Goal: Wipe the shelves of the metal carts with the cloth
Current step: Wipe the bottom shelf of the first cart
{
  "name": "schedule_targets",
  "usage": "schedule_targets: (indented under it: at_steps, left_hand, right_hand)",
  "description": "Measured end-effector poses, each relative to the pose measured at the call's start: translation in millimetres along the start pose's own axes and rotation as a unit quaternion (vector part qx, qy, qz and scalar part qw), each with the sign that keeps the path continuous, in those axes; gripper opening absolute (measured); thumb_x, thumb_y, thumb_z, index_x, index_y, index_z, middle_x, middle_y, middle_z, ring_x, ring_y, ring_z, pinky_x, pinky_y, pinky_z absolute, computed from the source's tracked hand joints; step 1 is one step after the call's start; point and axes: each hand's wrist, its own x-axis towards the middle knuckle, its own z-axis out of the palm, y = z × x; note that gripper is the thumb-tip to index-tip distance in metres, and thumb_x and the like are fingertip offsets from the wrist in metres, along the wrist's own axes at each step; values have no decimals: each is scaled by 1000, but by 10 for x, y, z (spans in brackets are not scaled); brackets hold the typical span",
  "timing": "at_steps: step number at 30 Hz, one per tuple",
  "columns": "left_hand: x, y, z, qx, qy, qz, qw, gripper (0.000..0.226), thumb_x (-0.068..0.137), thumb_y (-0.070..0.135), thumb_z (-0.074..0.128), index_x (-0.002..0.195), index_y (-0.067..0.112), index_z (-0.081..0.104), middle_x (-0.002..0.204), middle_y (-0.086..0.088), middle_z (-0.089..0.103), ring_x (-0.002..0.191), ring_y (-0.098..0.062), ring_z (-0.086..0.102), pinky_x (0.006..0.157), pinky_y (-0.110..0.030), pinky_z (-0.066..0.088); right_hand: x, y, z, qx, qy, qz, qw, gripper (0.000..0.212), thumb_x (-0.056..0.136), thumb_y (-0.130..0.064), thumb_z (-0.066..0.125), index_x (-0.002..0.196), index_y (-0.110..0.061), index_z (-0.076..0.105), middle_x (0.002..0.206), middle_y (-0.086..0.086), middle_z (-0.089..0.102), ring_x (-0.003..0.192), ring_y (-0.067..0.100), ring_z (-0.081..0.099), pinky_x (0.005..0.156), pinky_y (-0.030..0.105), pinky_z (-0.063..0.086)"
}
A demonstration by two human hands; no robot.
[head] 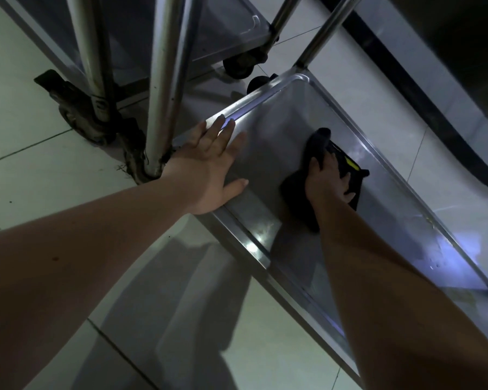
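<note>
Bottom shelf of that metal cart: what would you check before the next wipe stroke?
1. Cloth flat on the shelf under the right hand: ok.
2. Left hand bracing the shelf rim, fingers spread: ok.
3. Shelf ahead of the cloth free of objects: ok.
4. Far corner already clean: cannot tell, too dim.
5. Cart wheels locked: cannot tell.

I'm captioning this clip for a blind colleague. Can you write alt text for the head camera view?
A person's right hand presses a dark cloth onto the bottom shelf of a metal cart, while the left hand lies flat and open on the shelf's near rim. A second cart with dirty caster wheels stands just behind on a pale tiled floor.
</note>
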Motion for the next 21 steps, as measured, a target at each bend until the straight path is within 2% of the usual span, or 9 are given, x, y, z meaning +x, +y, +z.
schedule_targets:
  at_steps: [2,7,9,11,13,17,21]
  left_hand:
    - [-3,1,32,-2,26,2,1000,89,85,67,15,153,14,-8,160,-12,-10,147,-25,-16,120,-41,-6]
    - [-29,-16,65,-44,90,21,995,92,86,66,28,153,14,-6,161,-11,-7,148,-25,-10,121,-40,-3]
    - [-41,-38,58,-56,89,33,994,92,83,65,28,153,16,-6,161,-8,-7,147,-23,-10,121,-38,-3]
    - [-29,-56,51,-58,73,30,995,91,84,68,24,153,18,-5,161,-6,-7,147,-21,-11,120,-37,-3]
    - [0,-60,47,-52,57,19,997,91,84,74,16,153,20,-4,161,-7,-6,148,-21,-11,121,-39,0]
    - [18,-52,48,-4,10,17,1000,92,78,81,-4,153,27,-1,162,-3,-6,147,-18,-13,120,-43,2]
    - [11,-36,-6,12,-6,23,1000,89,78,80,-4,152,32,8,162,1,3,149,-19,-4,120,-43,0]
  right_hand:
    - [-73,-227,107,-17,-1,-21,1000,50,100,-50,29,149,-45,20,160,-17,11,149,27,0,114,60,-2]
    - [-393,-901,472,-68,-38,-181,980,51,102,-48,26,150,-47,9,159,-25,0,148,27,-9,112,63,-3]
    - [-482,-1002,540,-83,-59,-242,965,53,102,-44,29,149,-50,5,158,-26,-5,148,25,-14,112,61,-7]
    - [-469,-966,514,-72,-72,-263,959,51,103,-43,28,148,-51,7,158,-26,-3,148,22,-12,114,59,-7]
    - [-424,-824,444,-61,-62,-252,964,49,102,-46,25,149,-49,12,159,-24,3,149,22,-7,116,57,-3]
    - [-367,-280,251,-62,-33,-162,984,50,101,-51,24,150,-43,17,160,-19,9,149,24,0,116,56,1]
    - [-435,650,-91,-38,-10,-33,999,50,101,-52,26,149,-43,20,159,-21,10,149,23,2,116,56,2]
